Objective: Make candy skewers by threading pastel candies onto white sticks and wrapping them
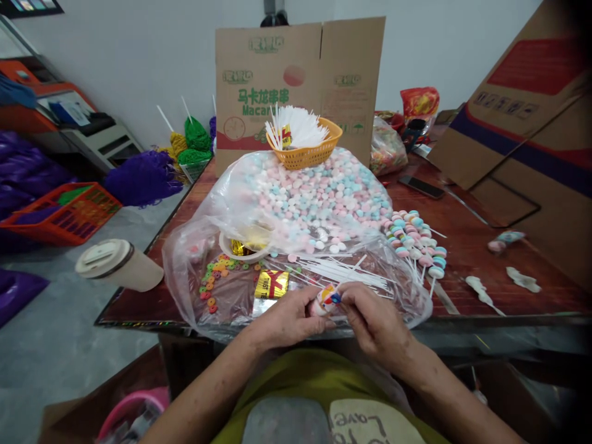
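Note:
My left hand (296, 317) is closed round a small candy in a colourful printed wrapper (325, 300), just above the table's front edge. The fingers of my right hand (372, 311) pinch the right end of the same wrapper. Beneath and behind my hands, a clear plastic bag (185, 271) is spread out, with white sticks (345, 271), a stack of gold wrappers (271, 285) and small coloured rings (209, 287) on it. Many pink, blue and white candies (314, 197) are heaped farther back.
An orange basket (308, 155) of white sticks stands before a cardboard box (296, 74). Candy skewers (416, 240) lie right of the heap. A lidded cup (121, 265) is at the left edge, a phone (421, 187) at right. A round bowl (245, 253) holds gold wrappers.

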`<action>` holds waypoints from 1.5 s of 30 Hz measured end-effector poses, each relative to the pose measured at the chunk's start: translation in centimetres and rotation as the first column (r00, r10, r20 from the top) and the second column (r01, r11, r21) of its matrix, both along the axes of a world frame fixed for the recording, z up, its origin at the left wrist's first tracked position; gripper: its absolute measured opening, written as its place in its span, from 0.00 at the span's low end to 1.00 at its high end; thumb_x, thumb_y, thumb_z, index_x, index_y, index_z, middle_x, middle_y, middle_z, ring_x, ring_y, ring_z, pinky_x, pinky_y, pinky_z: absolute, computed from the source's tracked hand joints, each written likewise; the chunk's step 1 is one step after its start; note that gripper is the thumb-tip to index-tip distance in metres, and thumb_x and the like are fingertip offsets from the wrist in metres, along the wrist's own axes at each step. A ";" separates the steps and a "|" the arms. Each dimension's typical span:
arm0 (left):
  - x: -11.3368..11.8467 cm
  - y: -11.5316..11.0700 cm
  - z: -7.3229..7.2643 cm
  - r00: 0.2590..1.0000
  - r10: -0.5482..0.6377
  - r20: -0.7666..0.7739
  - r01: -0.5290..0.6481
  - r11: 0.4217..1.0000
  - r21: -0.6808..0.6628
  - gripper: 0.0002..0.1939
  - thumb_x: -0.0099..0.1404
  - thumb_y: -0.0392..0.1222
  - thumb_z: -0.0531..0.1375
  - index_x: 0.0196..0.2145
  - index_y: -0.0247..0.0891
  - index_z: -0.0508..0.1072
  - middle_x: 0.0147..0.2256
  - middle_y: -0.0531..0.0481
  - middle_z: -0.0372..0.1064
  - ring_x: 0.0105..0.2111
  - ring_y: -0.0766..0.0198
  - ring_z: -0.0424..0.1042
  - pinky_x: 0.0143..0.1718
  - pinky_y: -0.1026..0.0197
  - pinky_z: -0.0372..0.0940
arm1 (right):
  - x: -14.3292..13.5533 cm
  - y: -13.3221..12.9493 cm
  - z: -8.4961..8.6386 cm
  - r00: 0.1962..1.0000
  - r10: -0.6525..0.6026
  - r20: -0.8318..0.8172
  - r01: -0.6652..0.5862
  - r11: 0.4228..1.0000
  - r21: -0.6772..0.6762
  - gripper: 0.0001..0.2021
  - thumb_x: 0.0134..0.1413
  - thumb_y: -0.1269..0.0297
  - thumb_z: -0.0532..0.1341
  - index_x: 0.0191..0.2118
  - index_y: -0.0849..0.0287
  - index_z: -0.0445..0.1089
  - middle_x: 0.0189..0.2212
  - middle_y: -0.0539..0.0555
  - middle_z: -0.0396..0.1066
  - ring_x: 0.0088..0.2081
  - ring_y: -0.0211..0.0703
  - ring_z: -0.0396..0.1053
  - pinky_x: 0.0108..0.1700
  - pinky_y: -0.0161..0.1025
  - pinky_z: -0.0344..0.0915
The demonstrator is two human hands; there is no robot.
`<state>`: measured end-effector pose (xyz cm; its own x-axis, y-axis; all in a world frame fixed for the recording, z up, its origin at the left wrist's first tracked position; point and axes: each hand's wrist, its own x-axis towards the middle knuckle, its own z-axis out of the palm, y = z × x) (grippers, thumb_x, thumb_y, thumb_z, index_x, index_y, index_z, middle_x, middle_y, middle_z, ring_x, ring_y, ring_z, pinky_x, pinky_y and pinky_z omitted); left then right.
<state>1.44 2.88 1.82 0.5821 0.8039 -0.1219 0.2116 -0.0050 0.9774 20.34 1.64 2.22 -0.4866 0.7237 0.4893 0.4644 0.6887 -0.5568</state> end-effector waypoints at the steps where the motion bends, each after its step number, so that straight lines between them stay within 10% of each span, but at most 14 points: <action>1: 0.2 -0.1 0.0 1.000 0.005 0.023 -0.004 1.000 -0.014 0.14 0.55 0.44 0.61 0.37 0.33 0.68 0.29 0.54 0.61 0.29 0.68 0.59 0.31 0.66 0.56 | -0.2 -0.1 0.1 0.999 0.006 -0.039 -0.006 1.000 0.002 0.06 0.56 0.76 0.50 0.35 0.59 0.58 0.34 0.56 0.64 0.37 0.41 0.65 0.37 0.38 0.64; 9: 0.4 -0.6 -1.2 0.888 0.144 0.436 0.008 0.945 -0.328 0.17 0.54 0.50 0.63 0.33 0.34 0.65 0.26 0.51 0.66 0.23 0.69 0.66 0.26 0.66 0.61 | 0.6 -0.2 0.9 0.897 -0.250 -0.364 0.320 0.937 0.143 0.12 0.51 0.79 0.57 0.40 0.57 0.65 0.32 0.53 0.63 0.37 0.42 0.63 0.38 0.40 0.62; 18: -0.2 -0.7 -1.9 0.844 0.028 0.536 0.216 0.897 -0.387 0.18 0.53 0.50 0.63 0.33 0.32 0.67 0.23 0.50 0.69 0.19 0.69 0.67 0.20 0.69 0.62 | 0.7 1.8 1.9 0.975 0.196 -0.108 -0.179 0.973 0.146 0.15 0.53 0.78 0.54 0.46 0.58 0.63 0.36 0.56 0.62 0.37 0.39 0.64 0.34 0.36 0.65; 45: -0.1 -1.6 -3.0 0.764 0.068 0.641 0.329 0.814 -0.478 0.19 0.52 0.48 0.63 0.36 0.29 0.70 0.18 0.51 0.67 0.16 0.65 0.69 0.17 0.66 0.63 | 1.1 2.9 3.3 0.959 0.233 0.163 -0.275 0.906 0.323 0.07 0.53 0.76 0.52 0.39 0.64 0.62 0.34 0.59 0.67 0.34 0.42 0.64 0.33 0.37 0.62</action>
<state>1.35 1.28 -1.19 0.7769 0.6240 -0.0840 -0.3823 0.5735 0.7245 21.44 4.53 5.56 -0.7010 0.3688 0.6105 0.2963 0.9292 -0.2210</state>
